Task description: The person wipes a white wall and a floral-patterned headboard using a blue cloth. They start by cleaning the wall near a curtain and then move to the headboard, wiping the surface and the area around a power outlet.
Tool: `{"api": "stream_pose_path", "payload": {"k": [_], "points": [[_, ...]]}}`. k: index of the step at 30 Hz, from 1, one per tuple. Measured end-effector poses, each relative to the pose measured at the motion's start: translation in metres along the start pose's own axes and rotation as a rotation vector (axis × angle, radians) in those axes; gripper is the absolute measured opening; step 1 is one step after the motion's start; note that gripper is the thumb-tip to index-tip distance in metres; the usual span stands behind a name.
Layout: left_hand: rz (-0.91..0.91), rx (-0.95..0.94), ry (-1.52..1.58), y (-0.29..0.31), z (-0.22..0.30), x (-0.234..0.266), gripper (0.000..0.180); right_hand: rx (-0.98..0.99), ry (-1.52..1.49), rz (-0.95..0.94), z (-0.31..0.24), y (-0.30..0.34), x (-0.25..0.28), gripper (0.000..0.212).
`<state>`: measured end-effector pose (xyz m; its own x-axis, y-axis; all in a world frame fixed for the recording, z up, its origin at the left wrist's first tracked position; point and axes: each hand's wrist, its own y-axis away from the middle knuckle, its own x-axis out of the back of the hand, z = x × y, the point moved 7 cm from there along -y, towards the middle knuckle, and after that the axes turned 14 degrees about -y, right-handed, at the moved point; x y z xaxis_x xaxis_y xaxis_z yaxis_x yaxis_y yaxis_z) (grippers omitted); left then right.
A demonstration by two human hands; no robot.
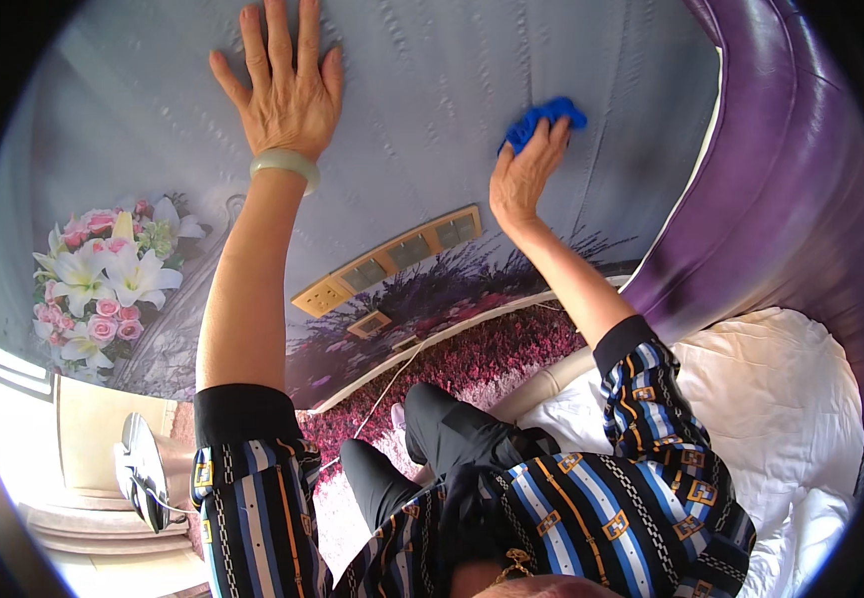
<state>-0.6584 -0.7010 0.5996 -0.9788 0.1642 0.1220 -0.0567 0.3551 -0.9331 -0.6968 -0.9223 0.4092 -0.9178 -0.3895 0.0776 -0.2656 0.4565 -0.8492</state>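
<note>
My left hand (290, 105) lies flat on the grey-blue mural wall (412, 80), its fingers spread and nothing in them. A pale green bangle (285, 169) circles that wrist. Over to the right, my right hand (531, 174) grips a crumpled blue cloth (541, 122) and presses it against the same wall. The fingers bend over the cloth, and part of it is hidden beneath them. Raised dotted lines run down the wall around both hands.
Below my hands a row of gold-framed switches and sockets (387, 261) crosses the wall. Printed flowers (108, 274) show at left. A purple padded headboard (781, 149) and white bedding (761, 384) stand at right. A pale cord (387, 387) hangs over the pink carpet (462, 364).
</note>
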Motion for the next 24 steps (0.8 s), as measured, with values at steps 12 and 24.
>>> {"api": "stream_pose_path", "payload": {"k": [12, 24], "points": [[-0.09, -0.017, -0.164, -0.002, 0.006, 0.008, 0.059, -0.957, -0.149, 0.594, 0.204, -0.052, 0.094, 0.043], [-0.088, -0.016, -0.194, 0.003, 0.002, 0.004, 0.061, 0.115, -0.235, 0.114, -0.045, -0.016, -0.002, 0.051]]}}
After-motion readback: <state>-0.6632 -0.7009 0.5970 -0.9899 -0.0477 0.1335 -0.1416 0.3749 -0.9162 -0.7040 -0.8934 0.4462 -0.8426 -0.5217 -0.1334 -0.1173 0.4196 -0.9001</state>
